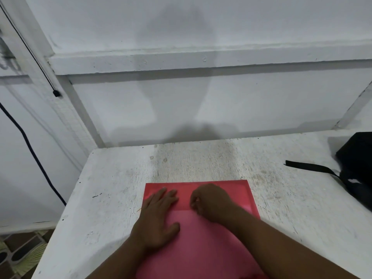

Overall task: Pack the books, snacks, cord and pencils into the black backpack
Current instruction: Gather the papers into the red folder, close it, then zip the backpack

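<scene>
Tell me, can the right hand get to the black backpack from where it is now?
Probably yes. The right hand rests on the red folder, and the backpack lies on the same table to its right, with only bare tabletop between them.

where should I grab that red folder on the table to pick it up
Probably its right edge, coming from the right. The red folder lies flat on the table, so fingers must slide under an edge; the left hand presses its left side, while the right edge is bare.
</scene>
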Demonstrator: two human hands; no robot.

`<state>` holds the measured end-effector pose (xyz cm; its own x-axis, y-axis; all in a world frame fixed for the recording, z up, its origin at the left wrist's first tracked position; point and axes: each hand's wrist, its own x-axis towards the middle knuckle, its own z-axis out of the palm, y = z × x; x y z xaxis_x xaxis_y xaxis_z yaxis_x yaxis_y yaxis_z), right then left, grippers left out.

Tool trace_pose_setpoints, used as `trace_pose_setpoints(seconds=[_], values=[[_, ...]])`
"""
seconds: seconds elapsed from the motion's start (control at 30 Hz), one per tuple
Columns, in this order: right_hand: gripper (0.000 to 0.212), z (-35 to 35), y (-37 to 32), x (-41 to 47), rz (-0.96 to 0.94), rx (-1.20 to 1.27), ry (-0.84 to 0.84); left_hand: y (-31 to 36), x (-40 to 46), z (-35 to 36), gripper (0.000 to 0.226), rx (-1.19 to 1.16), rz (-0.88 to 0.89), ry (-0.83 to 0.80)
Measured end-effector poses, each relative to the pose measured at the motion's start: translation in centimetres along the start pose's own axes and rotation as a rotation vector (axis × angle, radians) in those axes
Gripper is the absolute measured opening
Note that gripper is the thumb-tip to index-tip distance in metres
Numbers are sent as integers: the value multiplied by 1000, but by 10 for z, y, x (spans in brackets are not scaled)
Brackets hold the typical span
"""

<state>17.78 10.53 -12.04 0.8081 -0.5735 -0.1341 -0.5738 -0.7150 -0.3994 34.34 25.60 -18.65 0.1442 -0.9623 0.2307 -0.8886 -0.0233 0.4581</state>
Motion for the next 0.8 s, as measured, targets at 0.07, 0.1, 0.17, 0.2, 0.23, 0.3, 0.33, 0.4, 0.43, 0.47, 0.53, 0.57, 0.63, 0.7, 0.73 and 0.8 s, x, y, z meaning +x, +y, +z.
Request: trace_pose_setpoints(seconds=[0.07, 0.1, 0.17, 0.2, 0.23, 0.3, 0.33, 0.4, 0.43, 0.47, 0.53, 0.57, 0.63, 0.7, 0.73, 0.8], values=[[17, -5, 3, 6, 23, 28, 16, 0, 0, -1, 76, 5, 5, 1], [17, -6, 4, 8, 27, 43, 31, 0, 0, -1, 76, 7, 5, -1], [17, -7, 7, 11, 32, 71, 43, 1, 0, -1, 76, 5, 2, -3], [16, -8, 7, 12, 29, 78, 43, 0, 0, -1, 75, 2, -3, -4], [14, -7, 7, 13, 20, 79, 41, 0, 0, -1, 75, 0, -5, -3], [12, -4, 4, 13, -12, 62, 38, 0, 1, -1, 75, 2, -1, 5], [12, -2, 2, 13, -25, 53, 37, 0, 1, 0, 75, 2, -2, 7], [12, -2, 4, 12, -28, 59, 44, 1, 1, 0, 75, 1, -7, 0], [12, -4, 8, 11, -12, 73, 52, 1, 0, 0, 75, 3, -11, -4], [12, -8, 13, 10, 11, 84, 66, 1, 0, -1, 75, 4, -17, -8], [11, -15, 25, 6, 62, 96, 102, 1, -1, -2, 75, 6, -26, -22], [10, -17, 32, 3, 86, 105, 120, 2, -1, -2, 75, 8, -27, -27], [9, -16, 42, -6, 130, 114, 141, 2, 0, -3, 76, 8, -32, -31], [11, -8, 46, -18, 144, 91, 145, 4, 0, -4, 76, 0, -37, -25], [13, -4, 46, -24, 138, 66, 145, 4, 0, -4, 76, -3, -38, -25], [16, 5, 44, -36, 121, 29, 141, 5, 0, -4, 76, 2, -46, -35]])
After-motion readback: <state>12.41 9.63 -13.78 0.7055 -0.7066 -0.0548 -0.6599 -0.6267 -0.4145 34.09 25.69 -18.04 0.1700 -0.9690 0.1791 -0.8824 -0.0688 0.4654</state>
